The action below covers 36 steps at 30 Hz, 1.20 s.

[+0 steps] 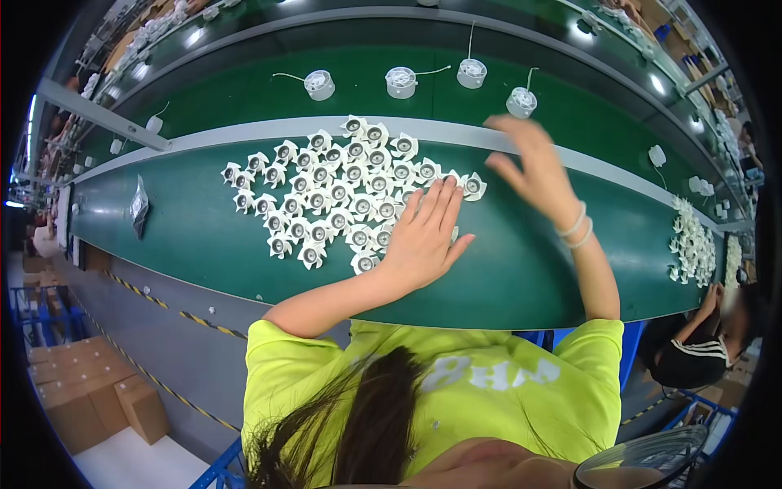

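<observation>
Nearest: bright yellow-green shirt point(489, 416) with big pale block lettering point(489, 373) across the chest, upside down from this view, partly covered by hair; only printing large enough to make out. Left hand point(428, 231) palm down, spread flat, fingers extended over the right part of a loose cluster of white bladed rotors point(354, 173) on the green table point(529, 273); grasps nothing visible, pressure can't be told. Right hand point(533, 167) raised to the right of the cluster, motion-blurred, thumb wide of the fingers, nothing seen in it; pale bands point(577, 228) on that wrist. Rotors mostly hub-up, many touching. Shiny crinkled packet point(140, 208) left on the table, any label unreadable. Right end: another white pile point(692, 244), co-worker in black sleeve with white stripes point(702, 350) beside it. Beyond the pale rail point(269, 129), round white housings point(401, 82) with wires on a green belt point(228, 94).
</observation>
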### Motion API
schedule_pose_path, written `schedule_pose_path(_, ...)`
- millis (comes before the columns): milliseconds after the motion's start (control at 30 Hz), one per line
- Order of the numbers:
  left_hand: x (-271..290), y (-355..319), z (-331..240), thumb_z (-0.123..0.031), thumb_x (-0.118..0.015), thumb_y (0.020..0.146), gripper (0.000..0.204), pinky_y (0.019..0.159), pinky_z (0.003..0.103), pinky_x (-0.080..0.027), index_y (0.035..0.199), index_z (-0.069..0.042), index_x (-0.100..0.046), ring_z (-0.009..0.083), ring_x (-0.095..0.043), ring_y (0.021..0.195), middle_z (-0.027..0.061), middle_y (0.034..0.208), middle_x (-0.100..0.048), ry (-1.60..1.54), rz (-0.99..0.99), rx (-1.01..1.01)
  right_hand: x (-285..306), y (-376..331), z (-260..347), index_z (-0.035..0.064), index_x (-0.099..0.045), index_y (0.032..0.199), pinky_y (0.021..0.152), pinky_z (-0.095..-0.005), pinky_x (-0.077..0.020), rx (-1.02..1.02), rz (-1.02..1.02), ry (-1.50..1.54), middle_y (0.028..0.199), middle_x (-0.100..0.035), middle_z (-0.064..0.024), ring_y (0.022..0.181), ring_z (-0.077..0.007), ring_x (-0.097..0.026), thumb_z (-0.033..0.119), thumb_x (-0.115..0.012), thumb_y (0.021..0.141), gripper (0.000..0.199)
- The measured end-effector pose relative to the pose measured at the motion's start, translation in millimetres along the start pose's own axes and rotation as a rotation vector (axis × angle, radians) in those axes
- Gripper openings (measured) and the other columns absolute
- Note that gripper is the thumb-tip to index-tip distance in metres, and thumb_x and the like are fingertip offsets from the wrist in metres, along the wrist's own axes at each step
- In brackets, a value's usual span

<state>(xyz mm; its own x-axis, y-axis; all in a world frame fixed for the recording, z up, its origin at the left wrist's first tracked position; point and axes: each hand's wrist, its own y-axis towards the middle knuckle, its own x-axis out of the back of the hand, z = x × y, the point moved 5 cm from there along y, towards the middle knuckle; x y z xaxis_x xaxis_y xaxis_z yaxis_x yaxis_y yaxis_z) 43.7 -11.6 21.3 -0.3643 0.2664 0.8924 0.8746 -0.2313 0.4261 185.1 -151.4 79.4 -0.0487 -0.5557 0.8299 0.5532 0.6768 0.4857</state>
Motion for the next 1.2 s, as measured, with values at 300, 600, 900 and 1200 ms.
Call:
schedule_pose_path(300,10,-10,-15,-0.033,-0.057,0.099,0.057,0.116,0.040,-0.033,0.141,0.004,-0.048,0.0310,-0.045,0.140,0.0174,0.152,-0.047,-0.256,0.120,-0.112,-10,-58,7,0.0069,-0.065,0.120,0.091,-0.0337,-0.0510,-0.213,0.235,0.222,0.123,-0.063,-0.0085,0.106,-0.0253,-0.062,0.009,-0.076,0.083,0.039)
schedule_pose_path(600,54,-39,10,-0.044,-0.062,0.094,0.065,0.119,0.057,-0.022,0.147,-0.007,-0.049,0.0370,-0.033,0.148,0.0155,0.160,-0.038,-0.109,0.033,0.094,-46,-31,67,0.0156,-0.059,0.140,0.116,-0.0514,-0.0321,0.047,0.259,0.147,0.153,-0.046,-0.0135,0.141,-0.0358,-0.041,0.034,-0.069,0.091,0.053)
schedule_pose_path(900,61,-94,65,-0.061,-0.062,0.088,0.080,0.119,0.070,-0.004,0.158,-0.025,-0.041,0.0412,-0.010,0.157,0.0074,0.170,-0.024,0.027,0.163,0.394,-91,-13,110,0.0272,-0.047,0.154,0.122,-0.0651,-0.0064,0.279,0.411,0.070,0.169,-0.022,-0.0146,0.157,-0.0411,-0.011,0.063,-0.057,0.091,0.073)
schedule_pose_path(1200,69,-118,85,-0.063,-0.062,0.086,0.083,0.120,0.070,-0.002,0.158,-0.028,-0.040,0.0407,-0.008,0.157,0.0026,0.170,-0.024,0.038,0.211,0.432,-96,16,118,0.0277,-0.044,0.155,0.123,-0.0631,-0.0102,0.287,0.392,0.018,0.170,-0.022,-0.0115,0.156,-0.0413,-0.016,0.060,-0.057,0.091,0.073)
